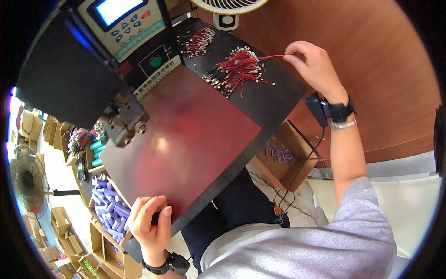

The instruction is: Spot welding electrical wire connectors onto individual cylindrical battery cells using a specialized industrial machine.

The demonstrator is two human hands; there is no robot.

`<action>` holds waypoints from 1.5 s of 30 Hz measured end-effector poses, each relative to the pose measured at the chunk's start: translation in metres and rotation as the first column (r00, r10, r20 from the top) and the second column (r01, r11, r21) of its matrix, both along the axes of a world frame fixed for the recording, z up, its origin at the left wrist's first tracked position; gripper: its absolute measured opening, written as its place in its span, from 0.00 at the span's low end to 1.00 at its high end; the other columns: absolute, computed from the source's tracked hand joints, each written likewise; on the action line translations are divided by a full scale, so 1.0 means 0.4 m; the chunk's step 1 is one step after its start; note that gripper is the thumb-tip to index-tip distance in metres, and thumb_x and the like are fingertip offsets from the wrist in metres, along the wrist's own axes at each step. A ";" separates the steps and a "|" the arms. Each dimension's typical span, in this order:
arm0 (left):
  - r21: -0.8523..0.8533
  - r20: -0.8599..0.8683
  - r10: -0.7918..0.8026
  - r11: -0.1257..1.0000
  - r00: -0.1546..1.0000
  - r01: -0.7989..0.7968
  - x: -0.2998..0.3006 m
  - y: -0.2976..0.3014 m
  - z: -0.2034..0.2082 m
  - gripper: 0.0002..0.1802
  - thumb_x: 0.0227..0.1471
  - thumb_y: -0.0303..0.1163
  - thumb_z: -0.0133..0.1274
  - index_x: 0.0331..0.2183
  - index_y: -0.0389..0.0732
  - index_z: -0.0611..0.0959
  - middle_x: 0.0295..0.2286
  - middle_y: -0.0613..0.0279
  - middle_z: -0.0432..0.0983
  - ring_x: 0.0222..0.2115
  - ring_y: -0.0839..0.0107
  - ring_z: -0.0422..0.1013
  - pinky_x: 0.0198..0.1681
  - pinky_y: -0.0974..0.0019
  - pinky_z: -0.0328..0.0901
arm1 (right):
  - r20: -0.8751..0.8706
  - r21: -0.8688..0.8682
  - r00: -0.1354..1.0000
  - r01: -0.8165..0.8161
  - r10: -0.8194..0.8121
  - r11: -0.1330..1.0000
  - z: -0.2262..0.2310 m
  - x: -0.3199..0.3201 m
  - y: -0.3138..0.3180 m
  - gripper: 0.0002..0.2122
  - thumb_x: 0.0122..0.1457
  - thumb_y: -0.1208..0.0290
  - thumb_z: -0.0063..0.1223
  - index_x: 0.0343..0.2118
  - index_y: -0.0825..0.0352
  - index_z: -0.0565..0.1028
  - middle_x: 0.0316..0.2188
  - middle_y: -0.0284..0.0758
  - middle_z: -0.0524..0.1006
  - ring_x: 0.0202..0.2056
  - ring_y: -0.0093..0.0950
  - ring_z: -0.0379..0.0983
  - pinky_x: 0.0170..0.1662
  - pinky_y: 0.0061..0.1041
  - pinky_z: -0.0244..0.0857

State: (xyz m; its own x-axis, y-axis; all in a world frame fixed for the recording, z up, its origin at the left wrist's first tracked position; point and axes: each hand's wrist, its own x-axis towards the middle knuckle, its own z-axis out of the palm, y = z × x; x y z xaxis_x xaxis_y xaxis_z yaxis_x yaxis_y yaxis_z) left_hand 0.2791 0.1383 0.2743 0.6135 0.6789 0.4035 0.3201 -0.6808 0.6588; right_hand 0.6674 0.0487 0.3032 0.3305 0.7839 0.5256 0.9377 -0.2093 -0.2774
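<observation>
My right hand (316, 67) is pinched at the far right of the worktop, gripping the end of a red wire (273, 56). That wire stretches left to a heap of red and black wires with small white connectors (239, 67). At the near left, my left hand (151, 225) has its fingers curled over the edge of the reddish work plate (186, 135). A dark bit shows between its thumb and fingers, too hidden to name. Just left of this hand, purple cylindrical battery cells (111, 209) fill a cardboard box.
A black machine with a lit screen (118, 10) and a metal head (125, 123) overhangs the plate. Another wire heap (197, 43) lies beside it. A fan (227, 3) stands at the back. Below the right edge, a cardboard box (304, 160) holds purple pieces. A cable hangs from my right wrist.
</observation>
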 end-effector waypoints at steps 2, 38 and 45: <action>0.030 0.017 -0.023 0.999 1.000 0.022 -0.003 0.005 0.003 0.08 0.34 0.20 0.53 0.25 0.33 0.77 0.19 0.58 0.69 0.19 0.70 0.67 0.23 0.74 0.61 | -0.046 0.062 0.999 -0.001 0.004 0.998 0.040 -0.050 -0.029 0.05 0.47 0.73 0.51 0.25 0.68 0.71 0.23 0.37 0.72 0.25 0.31 0.68 0.29 0.24 0.62; 0.009 -0.089 0.564 0.825 0.821 -0.566 -0.344 0.095 -0.024 0.07 0.40 0.27 0.54 0.28 0.39 0.78 0.24 0.60 0.71 0.24 0.69 0.67 0.29 0.70 0.63 | -0.418 0.035 0.730 -0.582 0.540 0.813 0.004 -0.622 0.020 0.04 0.44 0.83 0.48 0.25 0.69 0.69 0.21 0.38 0.69 0.21 0.30 0.66 0.22 0.22 0.59; 0.368 -0.353 0.434 0.879 0.829 -0.304 -0.370 0.119 -0.087 0.11 0.37 0.28 0.55 0.29 0.40 0.77 0.29 0.60 0.69 0.33 0.61 0.64 0.36 0.62 0.60 | -0.390 0.024 0.742 -0.584 0.546 0.811 -0.008 -0.606 0.027 0.04 0.43 0.82 0.51 0.24 0.68 0.71 0.18 0.36 0.68 0.18 0.27 0.64 0.20 0.22 0.57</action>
